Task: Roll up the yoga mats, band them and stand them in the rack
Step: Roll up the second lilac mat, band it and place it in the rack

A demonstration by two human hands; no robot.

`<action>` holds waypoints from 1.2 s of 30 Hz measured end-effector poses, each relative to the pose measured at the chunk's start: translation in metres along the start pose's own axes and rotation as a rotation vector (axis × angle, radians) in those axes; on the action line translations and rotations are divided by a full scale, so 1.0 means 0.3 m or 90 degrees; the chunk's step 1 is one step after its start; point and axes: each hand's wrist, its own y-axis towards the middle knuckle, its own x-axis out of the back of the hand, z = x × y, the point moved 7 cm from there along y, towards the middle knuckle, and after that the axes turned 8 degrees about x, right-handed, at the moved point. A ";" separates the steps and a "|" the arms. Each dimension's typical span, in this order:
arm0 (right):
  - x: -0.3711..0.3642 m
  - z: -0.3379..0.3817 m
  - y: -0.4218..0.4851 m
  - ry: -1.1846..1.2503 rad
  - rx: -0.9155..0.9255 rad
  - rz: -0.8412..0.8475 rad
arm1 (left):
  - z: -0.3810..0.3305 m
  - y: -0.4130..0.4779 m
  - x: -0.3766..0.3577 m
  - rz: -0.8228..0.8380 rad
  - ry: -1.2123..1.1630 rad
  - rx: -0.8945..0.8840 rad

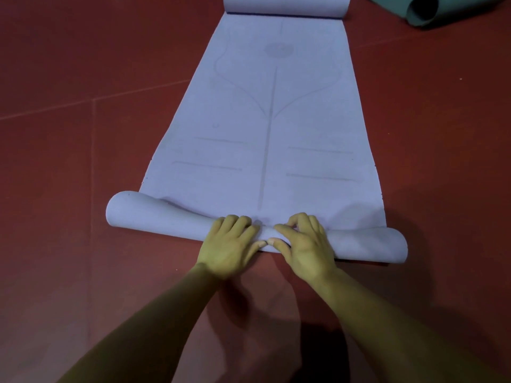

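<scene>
On the red floor (69, 161), seen from the head camera, a lilac mat (249, 120) lies stretched out lengthwise away from the person, its printed face up: a faint centre line, short bars on either side of it, two curves that branch outward, and a small round mark farther off. The mat's near end is turned over into a loose roll (154, 217) that runs across the picture, fatter and more open at its left and right ends than in the middle, where it is pressed low. Both hands sit on that middle part, side by side and nearly touching. The left hand (228, 246) has its fingers bent over the top of the roll, with the thumb on the near side. The right hand (305, 246) grips it the same way, fingers curled tightly and knuckles raised. The far end (284, 4) of the mat curls up at the top edge. A green mat (423, 9), rolled, lies at the top right corner, well apart from the lilac one.
</scene>
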 end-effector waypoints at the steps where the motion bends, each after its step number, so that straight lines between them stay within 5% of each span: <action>1: 0.005 0.007 0.005 -0.027 -0.004 0.000 | 0.006 -0.002 -0.003 0.008 -0.009 0.008; 5: 0.038 0.051 0.012 -0.116 -0.010 -0.020 | 0.025 0.038 -0.016 0.047 -0.031 0.067; 13: 0.033 0.039 -0.008 -0.041 0.016 -0.026 | 0.039 0.071 -0.043 0.089 -0.055 0.095; 20: -0.007 -0.009 0.021 0.045 -0.006 -0.021 | 0.025 0.009 -0.021 0.004 -0.045 0.059; 27: 0.025 0.000 0.019 -0.029 0.010 -0.076 | 0.064 0.071 -0.016 0.013 -0.080 0.124; 36: -0.011 -0.037 0.055 -0.019 -0.021 -0.018 | 0.077 0.138 -0.038 0.085 -0.081 0.144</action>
